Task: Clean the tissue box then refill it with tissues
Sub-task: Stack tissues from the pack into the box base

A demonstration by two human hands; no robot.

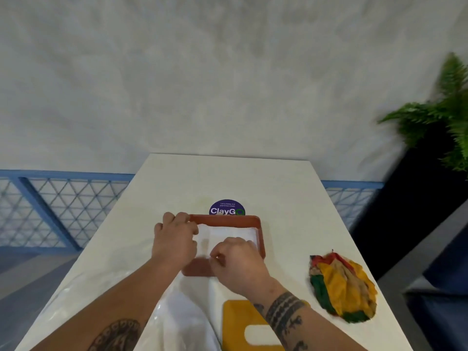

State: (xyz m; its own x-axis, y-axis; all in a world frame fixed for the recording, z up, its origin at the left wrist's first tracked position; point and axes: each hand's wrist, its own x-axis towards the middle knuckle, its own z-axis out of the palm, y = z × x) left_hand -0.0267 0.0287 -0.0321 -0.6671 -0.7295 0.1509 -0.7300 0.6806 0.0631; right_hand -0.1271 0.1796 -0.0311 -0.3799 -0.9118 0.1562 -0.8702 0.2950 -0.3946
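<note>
An open red-brown tissue box base [258, 224] lies on the white table with white tissues [228, 235] inside it. My left hand [174, 239] grips the box's far left corner, fingers curled over the rim. My right hand [236, 259] rests on top of the tissues at the near right, fingers curled down onto them. The box's yellow lid [240, 323] with its oval slot lies flat near me, partly under my right forearm. A clear plastic pack of white tissues [182, 317] lies between my forearms.
A crumpled cloth [342, 287] in yellow, green and red lies on the table's right side. A round purple sticker [226, 207] sits just behind the box. A dark planter [417, 198] with a fern stands off the table's right. A blue lattice railing [63, 203] runs along the left.
</note>
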